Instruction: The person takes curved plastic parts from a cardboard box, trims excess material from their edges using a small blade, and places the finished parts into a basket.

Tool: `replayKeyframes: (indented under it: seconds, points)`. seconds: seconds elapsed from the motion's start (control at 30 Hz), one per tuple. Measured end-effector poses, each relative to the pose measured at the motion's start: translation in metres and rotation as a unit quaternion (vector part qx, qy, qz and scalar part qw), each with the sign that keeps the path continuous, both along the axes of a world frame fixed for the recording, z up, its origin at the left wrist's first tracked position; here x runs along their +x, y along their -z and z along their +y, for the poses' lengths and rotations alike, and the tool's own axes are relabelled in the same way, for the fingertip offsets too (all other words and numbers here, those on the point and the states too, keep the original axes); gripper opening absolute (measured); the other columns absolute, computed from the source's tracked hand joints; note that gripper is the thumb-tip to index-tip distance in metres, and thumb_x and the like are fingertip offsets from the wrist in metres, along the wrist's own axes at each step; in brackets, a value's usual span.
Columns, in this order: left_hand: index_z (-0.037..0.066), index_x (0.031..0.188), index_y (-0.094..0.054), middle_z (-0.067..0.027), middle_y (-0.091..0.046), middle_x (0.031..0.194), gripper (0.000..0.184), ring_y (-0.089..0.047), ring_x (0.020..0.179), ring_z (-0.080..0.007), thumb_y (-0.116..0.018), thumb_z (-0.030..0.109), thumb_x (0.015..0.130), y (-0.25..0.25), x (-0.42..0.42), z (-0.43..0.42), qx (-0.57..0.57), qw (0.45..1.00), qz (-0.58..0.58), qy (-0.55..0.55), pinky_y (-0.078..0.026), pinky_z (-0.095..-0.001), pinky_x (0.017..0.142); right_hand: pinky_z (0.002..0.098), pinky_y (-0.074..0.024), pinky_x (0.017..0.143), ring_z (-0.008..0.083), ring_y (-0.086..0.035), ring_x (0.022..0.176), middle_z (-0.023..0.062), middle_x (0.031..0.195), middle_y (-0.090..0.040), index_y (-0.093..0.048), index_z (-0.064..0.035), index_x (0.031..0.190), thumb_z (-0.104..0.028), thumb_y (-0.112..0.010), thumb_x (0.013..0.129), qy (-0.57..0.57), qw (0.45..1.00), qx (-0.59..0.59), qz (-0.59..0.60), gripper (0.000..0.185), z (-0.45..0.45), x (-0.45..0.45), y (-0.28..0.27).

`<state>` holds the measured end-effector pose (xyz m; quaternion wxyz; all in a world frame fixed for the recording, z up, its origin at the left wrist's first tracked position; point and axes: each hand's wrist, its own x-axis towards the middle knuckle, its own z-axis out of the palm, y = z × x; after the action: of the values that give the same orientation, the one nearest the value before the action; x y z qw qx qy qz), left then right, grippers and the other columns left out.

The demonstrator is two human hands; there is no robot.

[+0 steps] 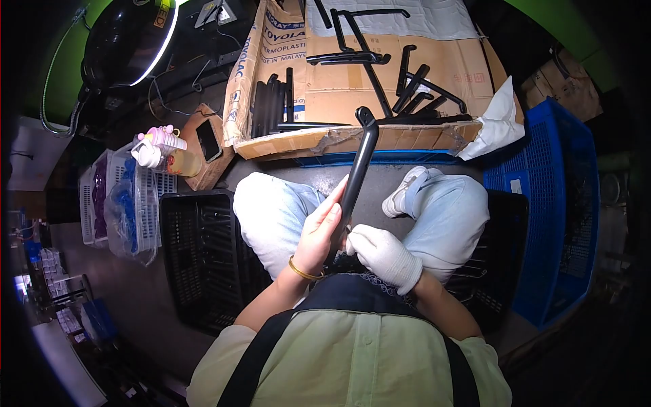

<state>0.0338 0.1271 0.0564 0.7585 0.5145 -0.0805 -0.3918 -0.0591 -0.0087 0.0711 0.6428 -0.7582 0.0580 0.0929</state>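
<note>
A long black tubular handle (359, 156) with a bent end and a hole in it stands tilted in front of my body. My left hand (319, 227), bare and with a gold bangle at the wrist, is wrapped round its lower part. Beside that lower part, my right hand (381, 252) wears a white glove, and its fingers are pinched together close to the handle. Whatever is between those gloved fingertips is hidden. The handle's bottom end is partly covered by my hands.
Several similar black handles (369, 74) lie on a cardboard-lined box (325, 142) ahead. Black crates (196, 258) flank my legs, and a blue crate (542, 224) stands at right. A phone (208, 140) and pink-topped bottle (163, 138) are left; a lamp (125, 41) hangs above.
</note>
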Motion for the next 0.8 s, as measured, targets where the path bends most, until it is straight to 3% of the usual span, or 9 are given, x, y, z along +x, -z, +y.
replayKeyframes:
  seconds: [0.1, 0.2, 0.3, 0.4, 0.5, 0.53, 0.67, 0.73, 0.8]
  points:
    - [0.008, 0.147, -0.035, 0.0022, -0.052, 0.084, 0.047, -0.043, 0.059, -0.0012, -0.042, 0.019, 0.102, 0.000, -0.002, -0.001, 0.021, 1.000, -0.010, -0.004, -0.037, -0.0157, 0.051, 0.0277, -0.0402, 0.054, 0.0136, -0.046, 0.055, 0.0078, 0.073, -0.048, -0.055, -0.0027, 0.084, -0.012, -0.042, 0.095, 0.006, 0.992, 0.068, 0.102, 0.020, 0.000, 0.001, -0.003]
    - [0.009, 0.147, -0.035, 0.0043, -0.051, 0.080, 0.046, -0.041, 0.058, -0.0006, -0.042, 0.019, 0.103, 0.004, -0.004, -0.001, 0.022, 1.000, -0.007, -0.004, -0.036, -0.0157, 0.052, 0.0296, -0.0409, 0.053, 0.0159, -0.048, 0.055, 0.0085, 0.072, -0.049, -0.055, -0.0021, 0.084, -0.011, -0.044, 0.095, 0.011, 0.995, -0.067, -0.066, 0.018, 0.006, -0.003, 0.017]
    - [0.008, 0.147, -0.034, 0.0040, -0.050, 0.078, 0.047, -0.042, 0.057, -0.0012, -0.042, 0.020, 0.103, 0.013, -0.004, -0.001, 0.019, 1.000, -0.007, -0.012, -0.036, -0.0159, 0.052, 0.0312, -0.0421, 0.054, 0.0190, -0.050, 0.057, 0.0093, 0.070, -0.049, -0.055, -0.0013, 0.084, -0.009, -0.046, 0.095, 0.039, 0.999, -0.025, -0.012, 0.016, 0.008, -0.004, 0.019]
    - [0.006, 0.148, -0.032, 0.0019, -0.052, 0.086, 0.049, -0.046, 0.060, -0.0023, -0.043, 0.019, 0.102, 0.008, -0.006, 0.000, 0.001, 0.999, 0.038, -0.017, -0.039, -0.0166, 0.052, 0.0314, -0.0427, 0.057, 0.0175, -0.050, 0.060, 0.0082, 0.068, -0.048, -0.056, -0.0012, 0.086, -0.008, -0.049, 0.095, 0.122, 0.989, -0.084, -0.018, 0.014, 0.020, -0.003, 0.011]
    - [0.008, 0.148, -0.032, 0.0022, -0.051, 0.081, 0.050, -0.047, 0.059, -0.0033, -0.044, 0.020, 0.101, 0.002, -0.008, 0.002, -0.007, 0.996, 0.085, -0.013, -0.040, -0.0177, 0.053, 0.0337, -0.0480, 0.065, 0.0218, -0.065, 0.075, 0.0147, 0.078, -0.062, -0.056, -0.0037, 0.091, -0.018, -0.050, 0.098, 0.227, 0.970, -0.084, 0.020, 0.017, 0.001, 0.004, 0.001]
    - [0.010, 0.149, -0.031, 0.0028, -0.050, 0.076, 0.050, -0.046, 0.058, -0.0036, -0.045, 0.020, 0.102, 0.001, -0.010, 0.004, -0.007, 0.995, 0.097, -0.011, -0.040, -0.0182, 0.054, 0.0309, -0.0477, 0.067, 0.0123, -0.060, 0.081, 0.0091, 0.085, -0.062, -0.055, -0.0036, 0.093, -0.017, -0.049, 0.099, 0.301, 0.953, 0.003, -0.022, 0.016, -0.004, 0.011, 0.001]
    - [0.011, 0.149, -0.032, 0.0010, -0.051, 0.080, 0.052, -0.045, 0.061, -0.0036, -0.047, 0.015, 0.099, 0.006, -0.018, 0.022, 0.089, 0.979, -0.135, 0.123, -0.041, -0.0196, 0.057, 0.0227, -0.0461, 0.073, 0.0068, -0.055, 0.080, 0.0020, 0.089, -0.061, -0.059, -0.0004, 0.109, -0.010, -0.060, 0.093, 0.365, 0.927, 0.032, -0.078, 0.019, -0.055, 0.039, -0.006]
    - [0.012, 0.148, -0.032, -0.0033, -0.051, 0.092, 0.051, -0.051, 0.068, -0.0068, -0.046, 0.015, 0.099, 0.007, -0.013, 0.028, 0.108, 0.950, -0.227, 0.184, -0.044, -0.0213, 0.062, 0.0222, -0.0453, 0.069, 0.0049, -0.053, 0.078, 0.0007, 0.085, -0.061, -0.061, -0.0005, 0.102, -0.013, -0.063, 0.092, 0.310, 0.950, 0.027, -0.027, 0.016, -0.064, 0.045, -0.010]
    - [0.012, 0.149, -0.027, -0.0064, -0.051, 0.099, 0.053, -0.056, 0.071, -0.0099, -0.046, 0.017, 0.100, 0.005, -0.011, 0.029, 0.087, 0.965, -0.121, 0.215, -0.048, -0.0239, 0.065, 0.0231, -0.0438, 0.065, 0.0046, -0.052, 0.075, 0.0004, 0.081, -0.060, -0.061, -0.0014, 0.095, -0.015, -0.063, 0.093, 0.257, 0.966, 0.026, 0.018, 0.014, -0.062, 0.046, -0.004]
